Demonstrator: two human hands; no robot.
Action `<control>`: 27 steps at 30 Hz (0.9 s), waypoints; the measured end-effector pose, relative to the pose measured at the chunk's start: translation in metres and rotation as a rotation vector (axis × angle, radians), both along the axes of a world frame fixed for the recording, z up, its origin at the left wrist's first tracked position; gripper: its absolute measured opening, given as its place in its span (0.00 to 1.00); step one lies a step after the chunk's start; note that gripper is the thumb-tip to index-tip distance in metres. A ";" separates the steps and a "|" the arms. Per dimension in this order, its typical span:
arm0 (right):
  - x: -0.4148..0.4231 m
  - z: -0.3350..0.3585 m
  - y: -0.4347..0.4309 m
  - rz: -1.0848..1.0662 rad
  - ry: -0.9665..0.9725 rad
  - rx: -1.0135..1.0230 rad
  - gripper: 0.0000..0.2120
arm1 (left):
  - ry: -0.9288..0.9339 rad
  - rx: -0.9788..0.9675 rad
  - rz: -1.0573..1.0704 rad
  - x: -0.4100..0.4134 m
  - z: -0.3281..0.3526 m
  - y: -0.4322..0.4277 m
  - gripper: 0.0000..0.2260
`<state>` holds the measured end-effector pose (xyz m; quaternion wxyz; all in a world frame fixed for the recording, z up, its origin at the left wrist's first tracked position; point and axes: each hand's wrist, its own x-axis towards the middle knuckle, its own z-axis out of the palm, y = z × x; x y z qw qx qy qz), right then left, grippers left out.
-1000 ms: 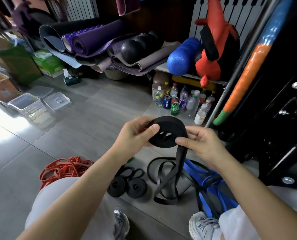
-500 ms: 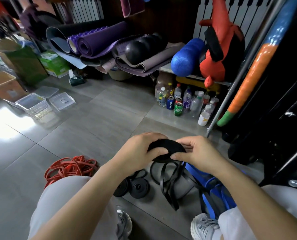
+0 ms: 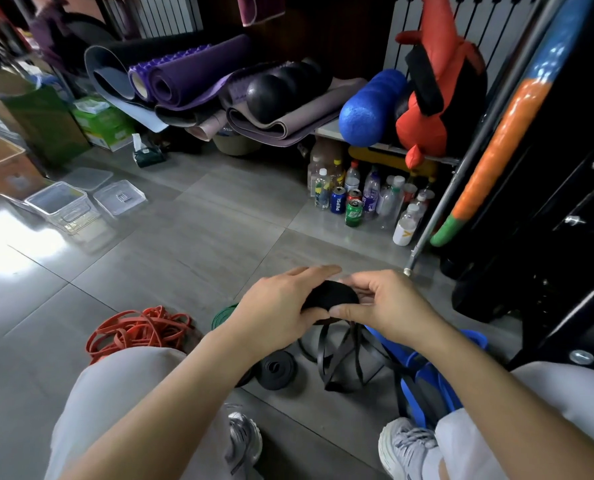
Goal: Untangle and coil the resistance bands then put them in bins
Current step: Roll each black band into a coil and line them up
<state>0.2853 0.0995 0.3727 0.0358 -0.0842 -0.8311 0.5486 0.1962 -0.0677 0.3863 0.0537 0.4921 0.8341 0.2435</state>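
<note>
Both hands have dropped lower since the earlier frame, carrying the black band coil (image 3: 332, 297) toward the floor.

Head view: left hand (image 3: 281, 315) cups the coil; right hand (image 3: 389, 306) pinches its near edge. The uncoiled tail (image 3: 340, 362) hangs to the floor (image 3: 198, 251). Rubber likely is light, floppy and springy; grip across the coil faces to prevent unwinding.

Rolled purple mats (image 3: 198, 72), blue foam roller (image 3: 370, 110); drink bottles (image 3: 371, 199)
</note>
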 end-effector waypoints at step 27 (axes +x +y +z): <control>0.000 -0.008 0.003 -0.095 0.134 -0.136 0.20 | 0.297 0.104 -0.069 -0.003 -0.001 -0.002 0.29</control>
